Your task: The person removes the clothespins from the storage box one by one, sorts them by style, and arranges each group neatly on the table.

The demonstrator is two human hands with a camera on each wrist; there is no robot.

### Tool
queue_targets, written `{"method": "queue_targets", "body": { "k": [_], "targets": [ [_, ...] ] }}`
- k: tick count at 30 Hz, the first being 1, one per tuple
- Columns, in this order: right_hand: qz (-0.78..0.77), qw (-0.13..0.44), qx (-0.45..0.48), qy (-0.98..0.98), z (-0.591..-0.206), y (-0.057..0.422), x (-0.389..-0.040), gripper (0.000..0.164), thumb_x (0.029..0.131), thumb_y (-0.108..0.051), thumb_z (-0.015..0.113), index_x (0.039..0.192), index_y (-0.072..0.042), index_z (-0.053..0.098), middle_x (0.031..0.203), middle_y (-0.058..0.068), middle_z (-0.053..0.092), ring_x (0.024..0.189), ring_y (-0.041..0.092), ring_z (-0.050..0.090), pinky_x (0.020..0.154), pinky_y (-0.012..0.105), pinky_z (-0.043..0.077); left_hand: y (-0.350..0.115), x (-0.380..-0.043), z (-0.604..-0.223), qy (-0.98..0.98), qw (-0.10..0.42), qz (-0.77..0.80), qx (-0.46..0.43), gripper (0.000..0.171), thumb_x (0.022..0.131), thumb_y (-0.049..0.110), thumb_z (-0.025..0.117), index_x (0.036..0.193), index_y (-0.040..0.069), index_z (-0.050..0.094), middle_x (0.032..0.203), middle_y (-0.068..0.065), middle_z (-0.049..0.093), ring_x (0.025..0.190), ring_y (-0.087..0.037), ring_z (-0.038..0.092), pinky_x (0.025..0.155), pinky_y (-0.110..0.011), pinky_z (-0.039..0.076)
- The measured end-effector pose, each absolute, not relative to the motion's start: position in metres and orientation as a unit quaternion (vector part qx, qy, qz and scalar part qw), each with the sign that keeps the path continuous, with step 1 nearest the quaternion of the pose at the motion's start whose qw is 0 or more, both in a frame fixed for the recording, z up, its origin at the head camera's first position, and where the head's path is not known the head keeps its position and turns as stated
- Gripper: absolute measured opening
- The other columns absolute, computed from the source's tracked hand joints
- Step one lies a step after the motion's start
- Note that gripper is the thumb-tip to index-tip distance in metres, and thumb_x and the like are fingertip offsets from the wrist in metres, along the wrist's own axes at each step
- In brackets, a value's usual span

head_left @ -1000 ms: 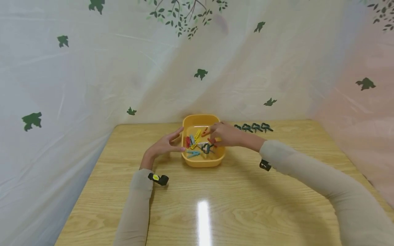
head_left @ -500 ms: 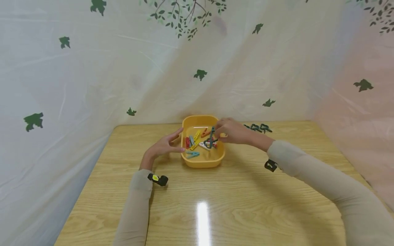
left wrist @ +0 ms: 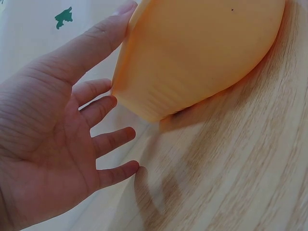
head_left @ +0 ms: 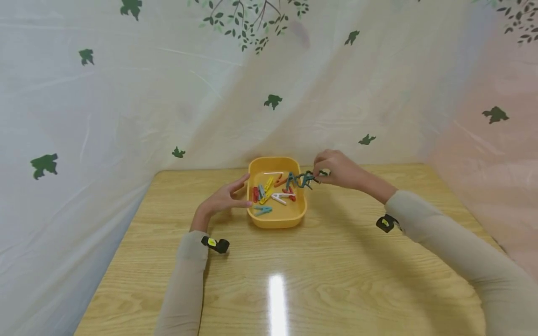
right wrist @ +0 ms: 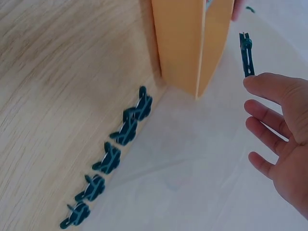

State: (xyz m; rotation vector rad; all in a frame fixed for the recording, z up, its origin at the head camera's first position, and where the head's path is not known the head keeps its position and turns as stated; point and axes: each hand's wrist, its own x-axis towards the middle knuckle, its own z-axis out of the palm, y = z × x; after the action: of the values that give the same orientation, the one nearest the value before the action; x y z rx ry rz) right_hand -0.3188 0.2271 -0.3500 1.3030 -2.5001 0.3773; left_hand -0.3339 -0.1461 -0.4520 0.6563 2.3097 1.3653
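A dark green spring clip (right wrist: 247, 55) with a looped head is pinched between thumb and finger of my right hand (head_left: 339, 171), just beyond the right rim of the yellow plastic basket (head_left: 277, 224). My left hand (head_left: 222, 198) rests at the basket's left side with spread fingers, thumb and fingertips at the rim in the left wrist view. Inside the basket lie clothespins: a yellow one (head_left: 269, 183), a white one (head_left: 279, 198), a light blue one (head_left: 263, 210), plus red and orange ones. A darker blue clothespin (head_left: 290, 179) leans near the right wall.
Several dark green clips (right wrist: 109, 158) lie in a row along the table's back edge, right of the basket; my right hand covers them in the head view. A pale curtain (head_left: 210, 93) with leaf prints hangs behind the wooden table (head_left: 235, 280).
My right hand has lifted the dark green clip out of the basket and moved it right, over the rim. The left hand has stayed at the basket's side.
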Motion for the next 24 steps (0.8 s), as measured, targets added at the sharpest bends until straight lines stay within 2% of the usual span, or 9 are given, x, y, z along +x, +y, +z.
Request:
{"method": "queue_targets", "body": {
  "k": [16,24],
  "targets": [
    [0.115,0.178,0.34,-0.916,-0.346,0.306,-0.319,0.006,0.077,-0.009,0.075,0.079,-0.012,0.07,0.09,0.008,0.064,0.087,0.028,0.058,0.077,0.048,0.048,-0.143,-0.335,-0.453,0.824,0.19,0.482,0.23,0.097,0.074,0.046,0.076,0.15,0.036,0.017,0.157,0.012,0.014,0.144,-0.028,0.017,0.113,-0.055,0.02],
    [0.119,0.184,0.284,-0.933,-0.351,0.343,-0.321,0.005,0.078,-0.006,0.074,0.081,-0.006,0.07,0.088,0.011,0.065,0.087,0.031,0.058,0.078,0.05,0.047,-0.143,-0.334,-0.453,0.824,0.194,0.48,0.232,0.093,0.078,0.041,0.074,0.149,0.039,0.014,0.156,0.015,0.011,0.145,-0.027,0.015,0.113,-0.057,0.019]
  ]
}}
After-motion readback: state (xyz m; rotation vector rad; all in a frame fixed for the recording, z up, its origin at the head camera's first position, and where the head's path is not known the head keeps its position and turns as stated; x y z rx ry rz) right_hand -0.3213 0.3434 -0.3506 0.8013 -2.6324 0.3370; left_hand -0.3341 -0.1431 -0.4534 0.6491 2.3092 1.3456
